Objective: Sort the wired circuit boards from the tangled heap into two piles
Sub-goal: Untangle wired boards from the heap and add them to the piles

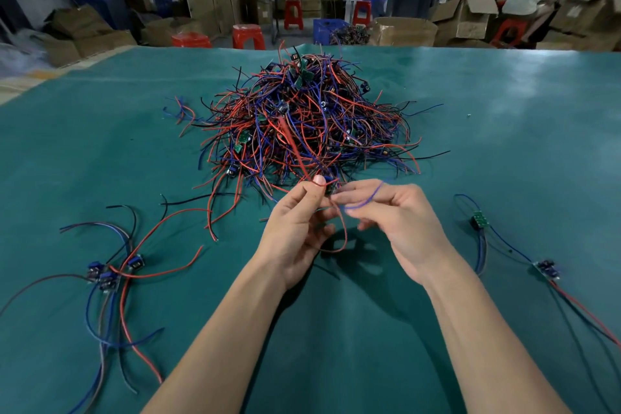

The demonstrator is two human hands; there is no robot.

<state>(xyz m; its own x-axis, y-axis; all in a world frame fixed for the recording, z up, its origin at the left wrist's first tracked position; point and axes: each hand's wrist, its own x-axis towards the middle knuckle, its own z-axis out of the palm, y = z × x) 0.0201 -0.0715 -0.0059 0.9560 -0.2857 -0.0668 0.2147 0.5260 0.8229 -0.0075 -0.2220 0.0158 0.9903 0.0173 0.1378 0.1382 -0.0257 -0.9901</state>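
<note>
A tangled heap (312, 118) of red, blue and black wires with small circuit boards lies mid-table on the green mat (504, 111). Just in front of it my left hand (295, 228) pinches a red wire (295, 148) that runs up into the heap and loops below my fingers. My right hand (400, 222) pinches a blue wire (366, 200). A small board (331, 186) shows between the two hands, mostly hidden. A left pile (107, 274) holds three wired boards. On the right lie two boards (480, 219) (547, 268) with their wires.
The mat's far edge (336, 45) ends the table. Beyond it stand red stools (248, 35), cardboard boxes (463, 15), blue crates (327, 30), and people at benches. Loose red and black wires (208, 212) trail from the heap towards the left pile.
</note>
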